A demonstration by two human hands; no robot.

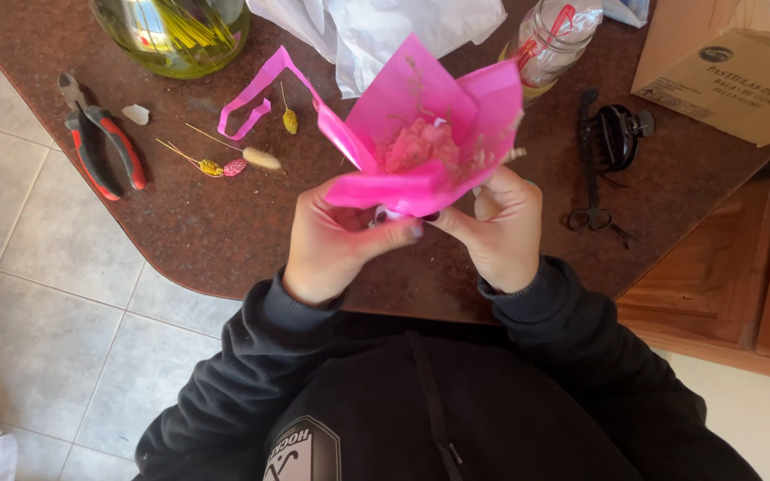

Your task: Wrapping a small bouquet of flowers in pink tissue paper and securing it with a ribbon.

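Both hands meet at the middle of the view, above the near edge of the bench (225,223). The left hand (336,245) comes up from seven o'clock, wrist bent, fingers curled and thumb pressed across to the right; its grip is closed on the base of a pink bouquet (430,134). The right hand (501,227) comes up from five o'clock, fingers folded in toward the left hand, its grip closed on the same base from the other side. Both forearms wear dark sleeves.

The bouquet stands at twelve o'clock from the hands: pink paper folded out in points around a pale pink tuft. One pink ribbon (265,93) trails from it toward ten o'clock and loops down onto the bench.

At nine o'clock lies one pair of pliers (104,147) with red and black handles. Between the pliers and the bouquet lie dried sprigs (242,160): I count four heads, one yellow at the top, then one yellow, one pink and one pale together. One glass vase (176,36) sits at eleven o'clock, white paper (385,27) at twelve, one jar (554,40) at one o'clock. At three o'clock lie one pair of black scissors (590,160) and one black hair clip (621,134), touching. One cardboard box (733,71) sits at two o'clock.
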